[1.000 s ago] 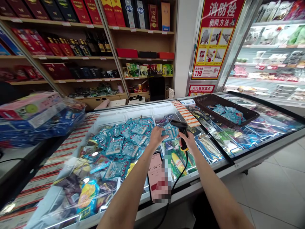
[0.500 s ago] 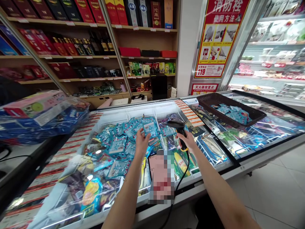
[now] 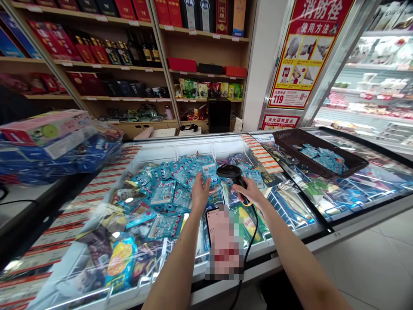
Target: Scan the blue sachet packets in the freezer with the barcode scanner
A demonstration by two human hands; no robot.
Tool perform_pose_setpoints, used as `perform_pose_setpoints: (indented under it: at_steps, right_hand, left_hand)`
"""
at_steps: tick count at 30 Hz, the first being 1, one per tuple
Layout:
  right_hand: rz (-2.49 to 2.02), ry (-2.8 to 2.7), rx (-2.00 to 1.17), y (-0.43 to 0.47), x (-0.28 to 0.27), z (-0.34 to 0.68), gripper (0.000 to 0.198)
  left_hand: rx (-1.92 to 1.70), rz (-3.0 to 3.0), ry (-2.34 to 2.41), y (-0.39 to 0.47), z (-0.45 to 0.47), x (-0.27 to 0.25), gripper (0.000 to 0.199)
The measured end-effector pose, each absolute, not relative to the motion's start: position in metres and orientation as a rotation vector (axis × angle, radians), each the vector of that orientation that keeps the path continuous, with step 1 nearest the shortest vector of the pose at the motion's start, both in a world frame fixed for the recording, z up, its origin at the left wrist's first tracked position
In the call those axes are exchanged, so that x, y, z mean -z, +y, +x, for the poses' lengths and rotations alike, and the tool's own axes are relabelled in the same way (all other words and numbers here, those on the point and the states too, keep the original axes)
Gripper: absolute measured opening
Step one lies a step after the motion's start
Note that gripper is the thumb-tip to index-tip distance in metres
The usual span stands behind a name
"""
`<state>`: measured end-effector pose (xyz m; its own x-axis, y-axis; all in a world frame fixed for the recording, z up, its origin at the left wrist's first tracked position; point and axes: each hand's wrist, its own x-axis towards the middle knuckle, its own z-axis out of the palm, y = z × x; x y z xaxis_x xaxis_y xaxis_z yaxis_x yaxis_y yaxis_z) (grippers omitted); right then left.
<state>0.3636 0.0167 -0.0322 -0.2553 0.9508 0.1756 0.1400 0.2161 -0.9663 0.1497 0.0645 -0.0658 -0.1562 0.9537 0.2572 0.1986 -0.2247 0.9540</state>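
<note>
Pinched at its edge by my left hand [image 3: 201,192] is a small blue snack packet [image 3: 210,171], its pale label side facing up. My right hand [image 3: 250,189] grips the handle of a black handheld barcode scanner [image 3: 229,171]. The scanner's head is just right of the packet and seems a little apart from it. Beyond and left of my left hand, many similar blue packets [image 3: 163,192] lie heaped over the freezer. Below my hands rests a phone [image 3: 222,232] with a lit, partly blurred screen. The scanner's cable [image 3: 255,224] runs down past it.
A dark brown basket [image 3: 353,170] with several blue packets stands on the chest freezer [image 3: 280,258] at right. Boxes in plastic wrap [image 3: 58,150] are stacked at left. Price labels [image 3: 97,196] line the freezer. Behind are shelves [image 3: 206,101] of boxed goods.
The scanner has shifted left, closer to the packet in my left hand. My left hand keeps its hold on the packet. The whole view has shifted slightly.
</note>
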Motion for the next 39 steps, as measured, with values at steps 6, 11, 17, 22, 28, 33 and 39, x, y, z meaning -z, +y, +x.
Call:
perform_pose_setpoints:
  at_steps: [6,11,17,22,28,33,39]
  right_hand:
    - [-1.039,-1.526,-1.195,0.015,0.036,0.359,0.036]
    - [-1.023,-1.556,-1.205,0.011,0.033,0.353,0.038]
    - [-1.062,-1.598,-1.166,0.007,0.034,0.352,0.038]
    - [-1.057,-1.575,-1.158,0.003,0.031,0.352,0.037]
    - [-1.039,-1.616,-1.155,-0.001,0.028,0.350,0.037]
    - [-1.018,-1.592,-1.160,0.000,0.034,0.352,0.037]
    - [-1.024,-1.380,-1.133,0.003,0.037,0.361,0.036]
  left_hand:
    - [-1.447,1.544,1.449,0.068,0.151,0.073,0.054]
    - [-1.517,1.576,1.477,0.071,0.151,0.078,0.049]
    - [-1.455,1.513,1.327,0.066,0.153,0.073,0.049]
    - [-1.450,1.509,1.364,0.064,0.154,0.072,0.050]
    - [-1.497,1.512,1.362,0.063,0.155,0.070,0.049]
    - [-1.497,1.527,1.365,0.061,0.156,0.068,0.049]
    - [-1.539,1.506,1.351,0.062,0.153,0.065,0.051]
